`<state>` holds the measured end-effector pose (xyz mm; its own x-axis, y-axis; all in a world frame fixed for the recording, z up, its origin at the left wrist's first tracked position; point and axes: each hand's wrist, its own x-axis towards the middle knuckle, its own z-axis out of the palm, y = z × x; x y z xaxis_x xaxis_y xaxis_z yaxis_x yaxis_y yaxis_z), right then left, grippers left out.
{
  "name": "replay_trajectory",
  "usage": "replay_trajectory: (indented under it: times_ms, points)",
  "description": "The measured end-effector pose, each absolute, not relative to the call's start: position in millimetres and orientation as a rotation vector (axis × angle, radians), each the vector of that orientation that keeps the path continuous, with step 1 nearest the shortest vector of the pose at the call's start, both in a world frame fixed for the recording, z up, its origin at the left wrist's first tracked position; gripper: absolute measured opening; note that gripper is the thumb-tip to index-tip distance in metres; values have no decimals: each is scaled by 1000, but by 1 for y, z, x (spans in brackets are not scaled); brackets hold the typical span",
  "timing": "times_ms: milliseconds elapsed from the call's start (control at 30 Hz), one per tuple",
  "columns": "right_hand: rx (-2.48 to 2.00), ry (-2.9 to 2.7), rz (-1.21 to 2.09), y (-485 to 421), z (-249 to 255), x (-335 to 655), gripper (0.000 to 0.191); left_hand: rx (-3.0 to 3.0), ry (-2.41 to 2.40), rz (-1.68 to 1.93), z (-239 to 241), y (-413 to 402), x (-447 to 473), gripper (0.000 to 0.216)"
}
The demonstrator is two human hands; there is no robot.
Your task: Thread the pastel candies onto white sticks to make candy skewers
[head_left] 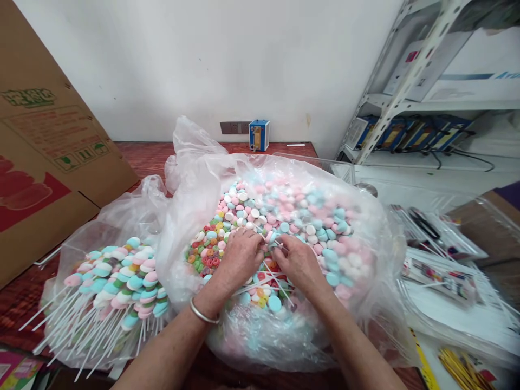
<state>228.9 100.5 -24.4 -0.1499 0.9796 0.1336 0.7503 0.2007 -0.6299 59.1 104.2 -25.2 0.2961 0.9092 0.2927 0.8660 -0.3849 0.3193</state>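
My left hand (244, 252) and my right hand (298, 260) meet over a large open plastic bag (190, 200) of candy. Both have their fingers closed in a pinch. A blue and pink marshmallow (272, 237) shows between the fingertips. A thin white stick (281, 247) appears in my right fingers. What my left fingers grip is hidden. Under the hands several loose white sticks (264, 280) lie on the candy. Round marshmallows (284, 227) in pink, blue and white fill most of the bag, with colourful gummy rings (211, 253) at its left.
Left of the bag, many marshmallow skewers (122, 276) are piled on plastic, sticks toward me. A cardboard box (49, 151) stands at far left. A small blue device (259, 135) sits by the wall socket (234, 127). Metal shelving (390, 116) and packaged items (442, 281) occupy the right.
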Motion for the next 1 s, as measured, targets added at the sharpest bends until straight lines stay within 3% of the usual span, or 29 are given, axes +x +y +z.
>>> replay_trajectory:
  times_ms: [167,433,667,833,1000]
  points:
    - [-1620,-1688,684,90,-23,227,13,2117,1576,956,-12,94,63,10]
    - [-1368,-1548,1041,79,-25,225,16,1812,1328,1075,-11,82,66,7]
    - [-1215,-1369,1240,74,-27,225,30,1700,1222,1148,-11,74,66,12]
    - [-1144,-1334,1345,67,-20,225,25,1143,1019,1036,-4,68,65,42]
    - [-1164,-1409,1299,59,-11,226,23,1065,1031,1075,-7,67,64,43]
